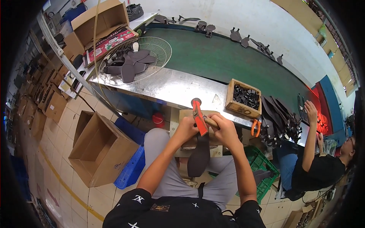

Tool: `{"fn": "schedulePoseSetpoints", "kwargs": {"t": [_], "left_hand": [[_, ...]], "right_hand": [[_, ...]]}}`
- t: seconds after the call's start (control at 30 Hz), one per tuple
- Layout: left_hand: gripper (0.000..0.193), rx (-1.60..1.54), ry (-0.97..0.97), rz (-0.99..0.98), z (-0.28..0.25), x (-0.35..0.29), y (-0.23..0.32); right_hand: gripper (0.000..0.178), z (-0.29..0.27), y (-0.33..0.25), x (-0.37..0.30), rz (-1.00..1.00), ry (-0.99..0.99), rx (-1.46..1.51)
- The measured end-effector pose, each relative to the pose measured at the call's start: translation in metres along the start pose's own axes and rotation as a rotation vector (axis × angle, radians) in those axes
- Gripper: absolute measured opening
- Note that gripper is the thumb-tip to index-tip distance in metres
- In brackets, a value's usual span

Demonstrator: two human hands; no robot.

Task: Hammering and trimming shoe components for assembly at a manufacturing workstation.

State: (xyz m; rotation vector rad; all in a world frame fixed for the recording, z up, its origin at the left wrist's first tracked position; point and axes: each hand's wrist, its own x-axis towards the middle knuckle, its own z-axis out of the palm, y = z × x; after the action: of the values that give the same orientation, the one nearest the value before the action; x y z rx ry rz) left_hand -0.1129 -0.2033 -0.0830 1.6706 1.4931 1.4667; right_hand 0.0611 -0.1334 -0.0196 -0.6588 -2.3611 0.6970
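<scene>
My right hand (225, 130) is closed round the wooden handle of a hammer (199, 118), whose head is painted red. Beside it, my left hand (186, 129) has its fingers curled in on a dark shoe sole (198, 161). The broad end of that sole hangs toward my lap, and its narrow upper part is hidden behind the hammer head and my fingers. Just beyond the hammer is a small dark round end (195, 102); I cannot tell what it belongs to. Both hands are close together over a small work stand between my knees.
Ahead runs a green conveyor belt (228, 57) with a metal edge. A wooden box (230, 99) of small black parts, orange-handled pliers (256, 127) and stacked dark soles (279, 117) lie right. A wire basket (167, 60) holds soles. A cardboard box (102, 152) stands left; a co-worker (317, 167) sits right.
</scene>
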Motion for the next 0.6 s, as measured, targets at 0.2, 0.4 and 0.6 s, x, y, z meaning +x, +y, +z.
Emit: {"fn": "schedulePoseSetpoints", "kwargs": {"t": [0.2, 0.4, 0.6], "left_hand": [[0.033, -0.222, -0.063, -0.198, -0.006, 0.003, 0.012], [0.029, -0.132, -0.013, -0.163, -0.007, 0.004, 0.011], [0.026, -0.265, -0.033, -0.260, -0.002, 0.004, 0.008]], "right_hand": [[0.022, -0.010, -0.011, 0.004, -0.001, -0.099, -0.171], [0.016, -0.014, -0.016, 0.000, 0.025, -0.110, -0.202], [0.031, -0.004, -0.049, -0.052, 0.497, 0.242, 1.033]]}}
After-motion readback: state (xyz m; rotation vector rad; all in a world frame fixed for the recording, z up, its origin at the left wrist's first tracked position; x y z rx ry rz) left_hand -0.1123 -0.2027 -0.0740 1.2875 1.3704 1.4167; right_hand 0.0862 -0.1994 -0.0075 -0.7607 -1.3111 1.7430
